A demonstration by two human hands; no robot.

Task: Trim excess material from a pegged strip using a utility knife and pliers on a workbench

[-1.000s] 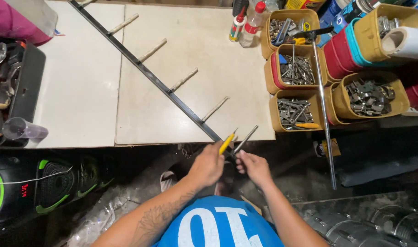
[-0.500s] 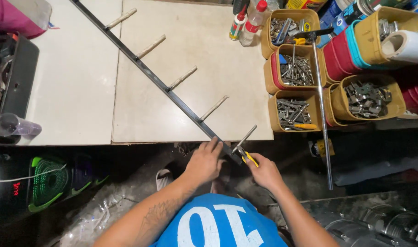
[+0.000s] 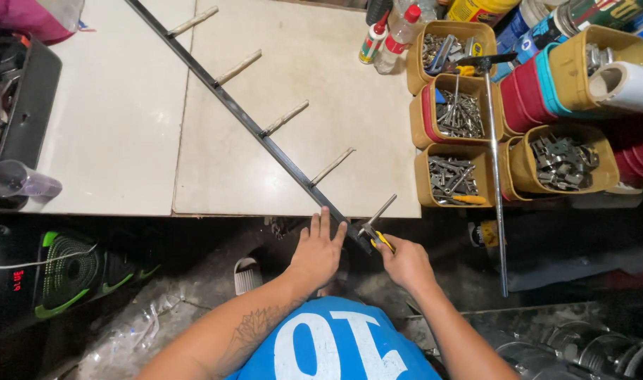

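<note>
Head view, 1 frame: black metal bar [image 3: 244, 119] with 5 short side pegs, long axis running diagonally from the far left of the white tabletop [image 3: 110, 141] to its near edge, where the lower end overhangs. Left hand [image 3: 318, 248] lies flat, fingers spread, pressing that near end; it holds nothing. Right hand [image 3: 404, 262], just right of the bar end, has its grip closed on yellow-handled pliers [image 3: 376, 238], nose toward the last peg [image 3: 379, 212]; this hand is nearer the peg. Right: tan bins of metal hardware [image 3: 454, 172], long steel rod [image 3: 496, 176]. Against 0.5 s ago: left hand has flattened further up the bar, pliers now nearer the peg.
</note>
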